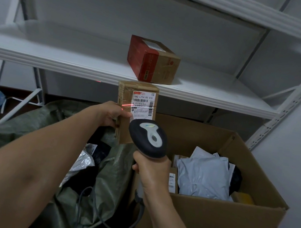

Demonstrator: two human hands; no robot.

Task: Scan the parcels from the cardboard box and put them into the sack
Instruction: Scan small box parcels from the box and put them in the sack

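Currently the left hand, grip clamped on the parcel edge, holds it upright near the sack so the label faces the scanner, clamped in the right hand grip beside the box

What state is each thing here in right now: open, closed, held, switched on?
Left hand: grips the brown parcel.
Brown parcel: taped shut, red laser line across its label.
Right hand: grips the barcode scanner.
Barcode scanner: on, aimed at the label.
Cardboard box: open, parcels inside.
Sack: open, parcels inside.
Red-and-brown box: closed, on the shelf.
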